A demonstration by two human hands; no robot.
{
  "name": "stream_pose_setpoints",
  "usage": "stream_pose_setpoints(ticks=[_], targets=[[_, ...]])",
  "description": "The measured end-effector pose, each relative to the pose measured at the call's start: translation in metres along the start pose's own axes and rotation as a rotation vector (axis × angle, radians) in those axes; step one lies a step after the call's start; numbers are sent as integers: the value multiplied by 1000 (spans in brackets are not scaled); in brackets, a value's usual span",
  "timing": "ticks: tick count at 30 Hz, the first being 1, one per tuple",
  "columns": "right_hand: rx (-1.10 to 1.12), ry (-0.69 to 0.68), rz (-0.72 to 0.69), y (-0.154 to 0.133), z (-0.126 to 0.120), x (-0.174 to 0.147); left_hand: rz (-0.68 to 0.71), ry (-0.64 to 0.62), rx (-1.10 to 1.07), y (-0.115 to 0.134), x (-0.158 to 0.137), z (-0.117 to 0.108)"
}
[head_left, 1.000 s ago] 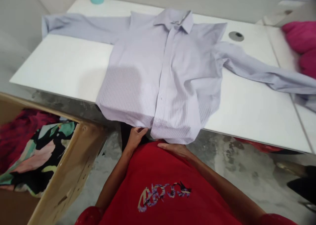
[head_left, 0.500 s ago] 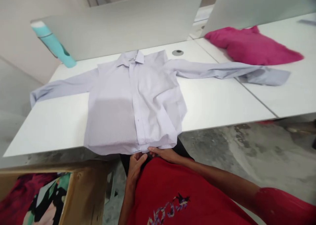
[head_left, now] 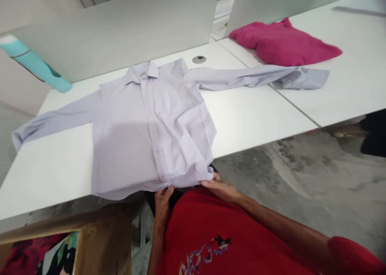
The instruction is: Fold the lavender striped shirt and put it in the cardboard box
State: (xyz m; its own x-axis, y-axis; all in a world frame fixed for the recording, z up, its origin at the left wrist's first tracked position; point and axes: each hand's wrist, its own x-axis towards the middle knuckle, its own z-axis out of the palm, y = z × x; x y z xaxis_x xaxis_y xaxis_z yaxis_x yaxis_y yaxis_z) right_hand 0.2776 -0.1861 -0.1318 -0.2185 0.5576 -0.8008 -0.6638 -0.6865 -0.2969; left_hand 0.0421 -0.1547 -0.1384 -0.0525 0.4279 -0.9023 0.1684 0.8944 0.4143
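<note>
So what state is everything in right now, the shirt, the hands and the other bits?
Lilac shirt: spread flat, front up, buttoned, sleeves out, hem over the table edge.
Left hand: at the hem, fingers curled.
Right hand: touching the hem's corner.
Pink garment: lying crumpled on the next table.
Teal bottle: appears tilted, cap partly hidden.
Wooden box: open, colourful clothes inside.

Both forearms reach forward from the near edge, bare to the elbows. The left hand (head_left: 163,198) curls its fingers upward; the right hand (head_left: 221,188) lies flatter, fingers pointing left.
</note>
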Motion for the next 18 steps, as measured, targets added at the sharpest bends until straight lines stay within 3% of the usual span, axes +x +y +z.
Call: stream_pose_setpoints(ticks=[3,6,11,15,18], targets=[[326,76,-42,-7,-10,-10,7,15,6,0,2,-2],[437,87,37,-16,-16,-18,-16,-16,-3,-1,5,-5],[420,5,184,-24,-6,-20,-33,-6,11,-5,13,-10],[407,-33,171,-22,-1,-19,-18,12,-4,-6,17,-10],[412,15,123,-16,-11,-27,-16,17,4,-5,18,-10]])
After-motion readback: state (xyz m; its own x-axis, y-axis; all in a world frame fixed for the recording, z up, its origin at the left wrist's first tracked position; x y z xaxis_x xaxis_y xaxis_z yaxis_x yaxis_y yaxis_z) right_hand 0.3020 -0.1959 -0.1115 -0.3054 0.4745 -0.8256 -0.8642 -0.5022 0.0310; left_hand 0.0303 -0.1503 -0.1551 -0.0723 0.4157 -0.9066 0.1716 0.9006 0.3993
